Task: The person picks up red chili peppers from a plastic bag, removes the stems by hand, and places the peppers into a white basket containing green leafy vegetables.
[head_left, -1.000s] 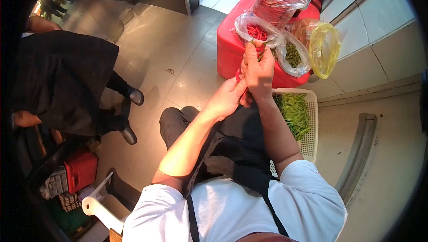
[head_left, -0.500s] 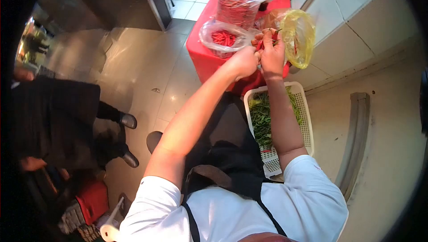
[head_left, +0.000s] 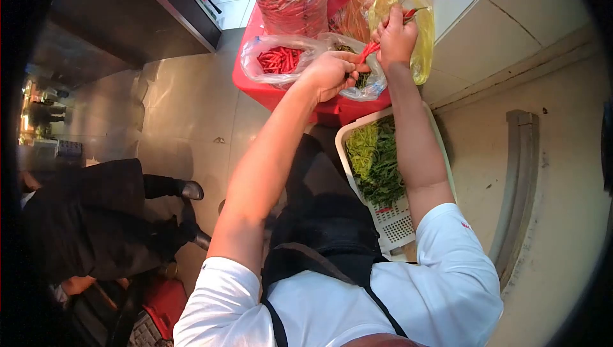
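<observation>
My left hand (head_left: pixel 331 77) has its fingers closed on red chilies (head_left: pixel 368 52) in front of the clear bags. Higher and to the right, my right hand (head_left: pixel 397 41) is closed round red chilies with dark green stems (head_left: pixel 412 15), over the edge of a yellow plastic bag (head_left: pixel 422 59). Left of my left hand, an open clear bag holds short red pieces (head_left: pixel 279 60). Beneath and between my hands is another clear bag (head_left: pixel 365 93) with dark green bits. Behind them stands a tall clear bag full of red chilies (head_left: pixel 294 3).
The bags rest on a red surface (head_left: pixel 250 89). A white perforated basket (head_left: pixel 341 146) of leafy greens (head_left: pixel 377 161) sits below it, beside a tiled wall (head_left: pixel 517 8). At the left is another person in dark clothing (head_left: pixel 96 216), near a red container (head_left: pixel 167 302).
My hands have moved apart, the right one up and away from the left, with chilies in each. The view has shifted, and the bag between them shows more clearly. The other person appears lower.
</observation>
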`<state>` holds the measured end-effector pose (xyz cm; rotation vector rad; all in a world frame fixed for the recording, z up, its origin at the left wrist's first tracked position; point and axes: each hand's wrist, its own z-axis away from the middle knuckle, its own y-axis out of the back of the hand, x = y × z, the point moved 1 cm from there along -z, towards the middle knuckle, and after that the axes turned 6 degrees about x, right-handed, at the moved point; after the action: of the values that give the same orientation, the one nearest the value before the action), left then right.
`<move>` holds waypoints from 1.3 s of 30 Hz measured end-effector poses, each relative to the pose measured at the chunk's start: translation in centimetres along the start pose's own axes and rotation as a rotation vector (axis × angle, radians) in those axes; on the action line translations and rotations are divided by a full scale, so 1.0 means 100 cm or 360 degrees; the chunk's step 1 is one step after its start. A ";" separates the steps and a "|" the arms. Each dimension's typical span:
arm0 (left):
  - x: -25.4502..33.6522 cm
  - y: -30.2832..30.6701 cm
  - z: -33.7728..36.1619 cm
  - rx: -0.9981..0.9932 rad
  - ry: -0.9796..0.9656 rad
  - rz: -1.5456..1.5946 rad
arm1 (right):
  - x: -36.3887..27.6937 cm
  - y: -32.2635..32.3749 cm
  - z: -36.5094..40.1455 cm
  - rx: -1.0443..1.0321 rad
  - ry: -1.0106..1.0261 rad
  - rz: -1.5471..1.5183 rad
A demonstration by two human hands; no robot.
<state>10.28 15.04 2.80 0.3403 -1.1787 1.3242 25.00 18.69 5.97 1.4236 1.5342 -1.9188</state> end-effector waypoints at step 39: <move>-0.061 0.056 0.178 0.0343 -0.1021 0.1282 | 0.019 -0.093 0.232 -0.0587 -0.0078 0.0377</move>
<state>-1.72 -0.50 3.28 0.4930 -1.8195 2.1457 5.73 2.88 8.20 1.3156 1.5215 -1.4354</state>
